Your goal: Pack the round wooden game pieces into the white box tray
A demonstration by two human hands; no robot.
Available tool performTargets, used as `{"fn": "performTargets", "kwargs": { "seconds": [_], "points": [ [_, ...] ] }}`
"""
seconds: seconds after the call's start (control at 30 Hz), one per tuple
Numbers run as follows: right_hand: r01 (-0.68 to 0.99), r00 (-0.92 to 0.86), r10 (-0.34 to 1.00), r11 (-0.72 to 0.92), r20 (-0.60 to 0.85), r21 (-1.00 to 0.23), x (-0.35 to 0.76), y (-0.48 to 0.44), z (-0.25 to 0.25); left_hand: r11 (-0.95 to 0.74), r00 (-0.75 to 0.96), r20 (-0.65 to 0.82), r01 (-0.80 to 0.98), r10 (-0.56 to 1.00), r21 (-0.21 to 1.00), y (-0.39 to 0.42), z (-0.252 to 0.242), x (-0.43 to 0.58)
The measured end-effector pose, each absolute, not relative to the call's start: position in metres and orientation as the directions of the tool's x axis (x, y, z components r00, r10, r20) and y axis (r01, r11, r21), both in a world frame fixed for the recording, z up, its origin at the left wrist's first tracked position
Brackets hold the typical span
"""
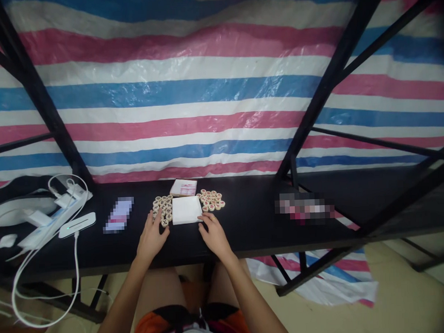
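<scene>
Round wooden Chinese chess pieces with dark markings [163, 208] lie grouped on the black tabletop, left of a white square box or lid [187, 210]. Over the lower left of that group rests my left hand [151, 237], open, its fingers spread and touching the pieces or just above them. A second group, red-marked pieces [212, 200], sits right of the white square. My right hand [214, 233] is open at the square's lower right corner, fingertips at its edge and just below the red pieces. Behind the square lies a small box with a pink print [184, 187].
A phone with a blurred screen [119, 215] lies to the left. Beyond it are a power strip [56, 221], a white device [77, 225] and looped cables. A blurred item [304, 208] is at the right. Black metal posts [324, 85] frame a striped plastic sheet [190, 94].
</scene>
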State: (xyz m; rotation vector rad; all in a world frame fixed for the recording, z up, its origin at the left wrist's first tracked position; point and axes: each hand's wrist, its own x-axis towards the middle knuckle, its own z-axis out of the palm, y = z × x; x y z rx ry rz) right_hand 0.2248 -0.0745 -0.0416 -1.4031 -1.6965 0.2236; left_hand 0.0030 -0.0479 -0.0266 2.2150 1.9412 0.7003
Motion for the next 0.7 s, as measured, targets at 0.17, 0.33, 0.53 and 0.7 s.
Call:
{"fn": "performTargets", "kwargs": {
  "seconds": [0.17,0.33,0.53,0.7],
  "points": [
    [0.686,0.052,0.861,0.337,0.506,-0.644,0.225,-0.074,-0.041,-0.184,0.079,0.277,0.907,0.958,0.379,-0.048,-0.028,0.003],
    [0.674,0.058,0.864,0.335,0.5,-0.658,0.225,-0.074,-0.041,-0.184,0.07,0.294,0.907,0.953,0.379,-0.045,-0.03,0.001],
    [0.668,0.061,0.863,0.338,0.501,-0.663,0.227,-0.073,-0.042,-0.211,0.072,0.338,0.894,0.938,0.396,-0.04,-0.039,-0.001],
    [0.65,0.059,0.869,0.341,0.492,-0.68,0.227,-0.072,-0.042,-0.216,0.071,0.346,0.889,0.936,0.404,-0.039,-0.04,-0.002]
  ]
}}
